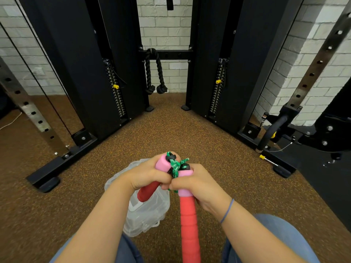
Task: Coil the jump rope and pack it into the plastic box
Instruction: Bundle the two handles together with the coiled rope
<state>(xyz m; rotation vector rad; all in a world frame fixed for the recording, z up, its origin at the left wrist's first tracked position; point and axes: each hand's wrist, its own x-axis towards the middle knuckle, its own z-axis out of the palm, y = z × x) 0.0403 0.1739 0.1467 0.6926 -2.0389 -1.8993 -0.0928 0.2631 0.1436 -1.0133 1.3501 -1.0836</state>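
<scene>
The jump rope has two red foam handles with pink tops and a green braided cord (pixel 175 167) bunched between them. My left hand (pixel 147 174) grips one handle (pixel 148 191), tilted up to the right. My right hand (pixel 197 184) grips the other handle (pixel 189 219), which points down toward me. The two handle tops meet side by side with the cord wound around them. A clear plastic box (pixel 146 211) lies on the floor below my left hand, partly hidden by my forearm; I cannot tell whether its lid is on.
Brown speckled rubber floor (pixel 171 133) stretches ahead. A black cable machine with two weight stacks (pixel 117 95) stands in front, a black triceps rope (pixel 153 73) hanging at its middle. A black base rail (pixel 62 164) lies at left, a rack and plate (pixel 273 130) at right.
</scene>
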